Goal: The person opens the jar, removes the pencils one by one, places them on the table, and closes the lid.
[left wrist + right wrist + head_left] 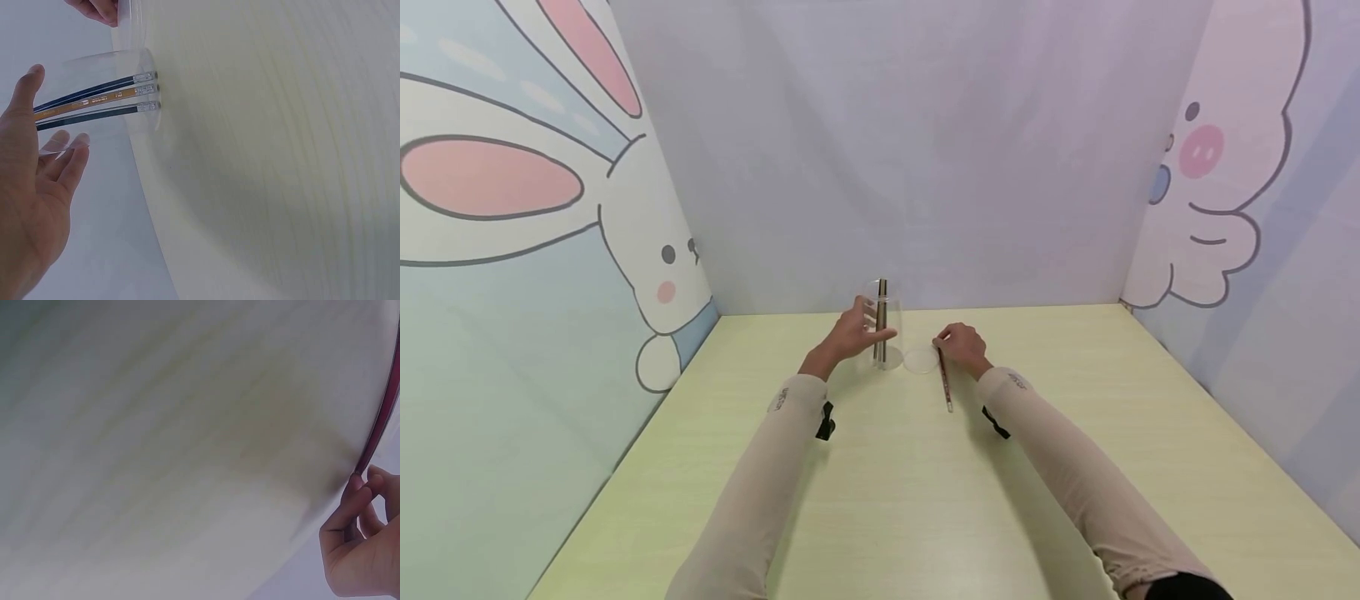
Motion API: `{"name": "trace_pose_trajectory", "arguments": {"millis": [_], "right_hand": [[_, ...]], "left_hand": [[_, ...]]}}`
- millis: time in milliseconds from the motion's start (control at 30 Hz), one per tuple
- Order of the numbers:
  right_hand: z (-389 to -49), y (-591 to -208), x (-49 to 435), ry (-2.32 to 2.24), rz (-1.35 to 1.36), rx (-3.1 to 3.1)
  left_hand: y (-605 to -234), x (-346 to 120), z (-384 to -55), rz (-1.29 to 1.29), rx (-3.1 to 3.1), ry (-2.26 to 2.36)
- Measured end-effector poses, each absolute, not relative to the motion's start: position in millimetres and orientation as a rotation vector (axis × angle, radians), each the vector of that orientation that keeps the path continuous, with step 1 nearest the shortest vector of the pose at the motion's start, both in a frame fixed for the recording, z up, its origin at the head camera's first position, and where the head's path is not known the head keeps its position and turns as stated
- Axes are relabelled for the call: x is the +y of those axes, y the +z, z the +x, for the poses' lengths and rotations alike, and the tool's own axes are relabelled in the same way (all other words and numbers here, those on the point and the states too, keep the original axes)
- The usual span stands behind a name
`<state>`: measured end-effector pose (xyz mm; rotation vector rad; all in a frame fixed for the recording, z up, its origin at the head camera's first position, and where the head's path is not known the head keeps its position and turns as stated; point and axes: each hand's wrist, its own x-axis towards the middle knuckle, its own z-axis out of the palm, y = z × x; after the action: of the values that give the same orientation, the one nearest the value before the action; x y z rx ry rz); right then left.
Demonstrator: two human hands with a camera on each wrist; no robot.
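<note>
A clear cylindrical cup [892, 321] stands upright at the back of the table. Inside it are several pencils, dark ones and a yellow one [119, 95], with their eraser ends at the bottom. My left hand [852, 332] holds the cup from its left side, thumb in front and fingers behind. With thumb and fingertips, my right hand [964, 346] pinches the far end of a reddish patterned pencil [945, 382]. Its eraser end points toward me. Whether that pencil rests on the table cannot be told. In the right wrist view, only part of this pencil [382, 412] shows.
A clear round disc [921, 361], like a lid, lies flat between the cup and the right hand. The pale wood-grain table [895, 500] meets a grey-lilac back wall [910, 167]. Side panels carry cartoon animals. A dark band hangs under each sleeve.
</note>
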<state>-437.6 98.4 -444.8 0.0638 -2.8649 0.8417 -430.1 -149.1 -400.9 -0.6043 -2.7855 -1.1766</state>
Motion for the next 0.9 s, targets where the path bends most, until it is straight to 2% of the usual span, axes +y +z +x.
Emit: {"name": "trace_pose_trajectory", "arguments": {"millis": [433,900], "right_hand": [[-441.0,-431.4,106.1,0.77,0.12,-2.874],[-439.5,-358.0,93.1,0.675,0.339,-2.798]], "left_hand": [[-401.8,-150.1,-429.1,-0.634,-2.784,-1.208],[-401.7,-149.4,-428.8,-0.615,-2.773,-1.202]]}}
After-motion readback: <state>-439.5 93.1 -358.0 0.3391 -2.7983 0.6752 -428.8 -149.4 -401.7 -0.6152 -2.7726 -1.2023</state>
